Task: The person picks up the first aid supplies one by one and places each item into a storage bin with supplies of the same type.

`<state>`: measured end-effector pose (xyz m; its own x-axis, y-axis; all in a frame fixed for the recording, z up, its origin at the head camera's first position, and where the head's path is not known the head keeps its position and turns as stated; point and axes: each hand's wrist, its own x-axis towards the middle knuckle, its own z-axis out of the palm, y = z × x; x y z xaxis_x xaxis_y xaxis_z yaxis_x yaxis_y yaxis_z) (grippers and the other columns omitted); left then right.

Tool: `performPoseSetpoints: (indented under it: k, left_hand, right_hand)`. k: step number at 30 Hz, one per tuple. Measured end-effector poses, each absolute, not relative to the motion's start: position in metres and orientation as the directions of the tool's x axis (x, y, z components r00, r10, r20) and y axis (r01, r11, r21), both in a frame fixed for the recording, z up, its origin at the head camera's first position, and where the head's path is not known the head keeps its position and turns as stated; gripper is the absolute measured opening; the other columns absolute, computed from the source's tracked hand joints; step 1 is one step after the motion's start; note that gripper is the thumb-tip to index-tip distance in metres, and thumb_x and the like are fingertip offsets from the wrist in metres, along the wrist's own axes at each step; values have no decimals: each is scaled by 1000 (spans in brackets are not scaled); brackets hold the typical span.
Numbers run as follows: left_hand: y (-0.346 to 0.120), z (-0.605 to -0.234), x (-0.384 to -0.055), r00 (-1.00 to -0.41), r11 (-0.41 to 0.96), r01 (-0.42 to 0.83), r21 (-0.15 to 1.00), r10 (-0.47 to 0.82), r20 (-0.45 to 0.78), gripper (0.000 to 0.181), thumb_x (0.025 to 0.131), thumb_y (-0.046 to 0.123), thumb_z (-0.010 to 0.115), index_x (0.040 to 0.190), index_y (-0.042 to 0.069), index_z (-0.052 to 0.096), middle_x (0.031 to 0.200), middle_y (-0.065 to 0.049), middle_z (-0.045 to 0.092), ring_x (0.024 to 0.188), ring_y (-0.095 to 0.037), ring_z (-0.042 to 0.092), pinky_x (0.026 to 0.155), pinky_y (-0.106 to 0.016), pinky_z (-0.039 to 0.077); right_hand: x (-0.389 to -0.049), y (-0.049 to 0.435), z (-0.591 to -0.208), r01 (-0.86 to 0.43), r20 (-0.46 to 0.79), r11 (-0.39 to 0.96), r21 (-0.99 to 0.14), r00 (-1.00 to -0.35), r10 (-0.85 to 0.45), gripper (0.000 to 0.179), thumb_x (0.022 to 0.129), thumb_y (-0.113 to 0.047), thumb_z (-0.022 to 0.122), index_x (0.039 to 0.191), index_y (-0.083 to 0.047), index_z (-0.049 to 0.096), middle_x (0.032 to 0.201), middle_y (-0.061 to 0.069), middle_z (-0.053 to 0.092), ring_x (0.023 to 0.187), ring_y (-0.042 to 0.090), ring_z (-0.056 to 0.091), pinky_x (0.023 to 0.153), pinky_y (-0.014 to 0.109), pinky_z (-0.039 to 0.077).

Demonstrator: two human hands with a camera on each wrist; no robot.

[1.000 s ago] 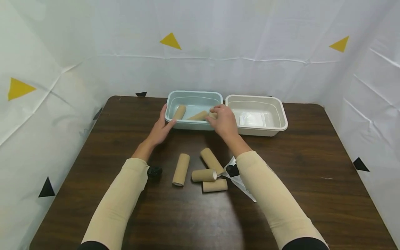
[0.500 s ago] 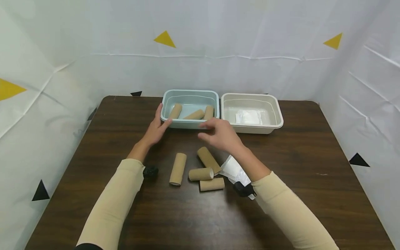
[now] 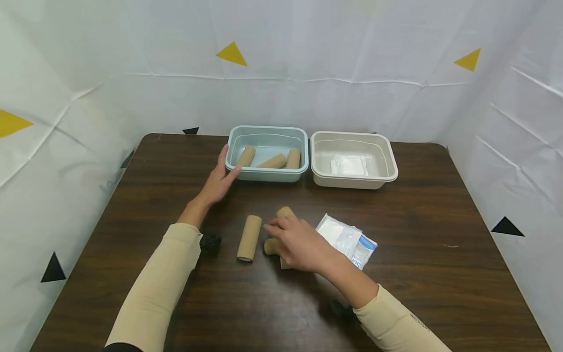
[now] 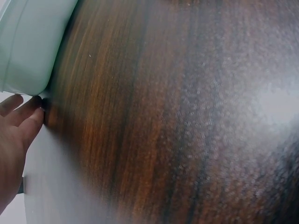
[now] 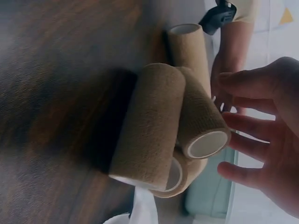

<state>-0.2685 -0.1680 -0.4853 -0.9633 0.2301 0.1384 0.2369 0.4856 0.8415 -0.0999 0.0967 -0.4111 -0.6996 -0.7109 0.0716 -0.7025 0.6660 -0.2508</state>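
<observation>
A pale blue, rectangular plastic tub (image 3: 268, 175) stands toward the far edge of the dark brown, wood-grained worktop (image 3: 418, 220). The left hand (image 3: 216, 181) rests at this tub's near left corner, fingers extended along its left side and thumb at its front rim, touching without clenching.

Inside the blue tub lie three brown, cardboard-like cylindrical tubes: a left tube (image 3: 246, 156) near its left wall, a middle tube (image 3: 273, 161) lying aslant, and a right tube (image 3: 293, 159) at its right end.

On the worktop nearer the person than the blue tub, well apart from it, a lone brown tube (image 3: 249, 238) lies pointing roughly toward it. In front of the tub's right half is a cluster of three more brown tubes (image 5: 147, 126) with pale insides, touching one another. The right hand (image 3: 299, 243) is over this cluster, its fingers spread and not closed round any tube; whether a fingertip touches one I cannot tell.

A cream, rectangular plastic tub (image 3: 352, 182) stands just beside the blue tub's right end, holding a flat white packet (image 3: 349, 165). Nearer the person and right of the blue tub lie white plastic packets (image 3: 340, 234), partly printed blue.
</observation>
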Motion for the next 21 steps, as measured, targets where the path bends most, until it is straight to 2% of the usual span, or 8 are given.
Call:
performPoseSetpoints:
  k: [5, 12, 21]
  left_hand:
    - [-167, -486, -269, -962, 483, 242, 842, 231, 145, 77, 102, 36, 50, 159, 23, -1, 164, -4, 8, 148, -27, 15, 115, -54, 15]
    - [-167, -484, -268, -963, 484, 240, 841, 226, 145, 77, 102, 36, 50, 159, 22, 0, 164, -5, 8, 147, -27, 16, 115, -54, 15]
    - [-167, -483, -267, -966, 478, 226, 849, 222, 133, 75, 103, 30, 49, 159, 20, 1, 164, -5, 8, 148, -28, 15, 115, -55, 15]
  right_hand:
    - [-95, 99, -416, -725, 47, 662, -188, -680, -732, 40, 90, -9, 62, 130, -9, 64, 132, 9, 58, 122, 27, 51, 88, 44, 47]
    - [-92, 99, -420, -755, 41, 649, -95, -654, -755, 43, 83, -4, 65, 125, -12, 67, 126, 6, 62, 119, 26, 53, 86, 44, 47]
    - [-90, 100, -423, -760, 72, 645, -78, -649, -757, 45, 76, -1, 71, 119, -13, 70, 111, 2, 64, 105, 21, 57, 78, 39, 52]
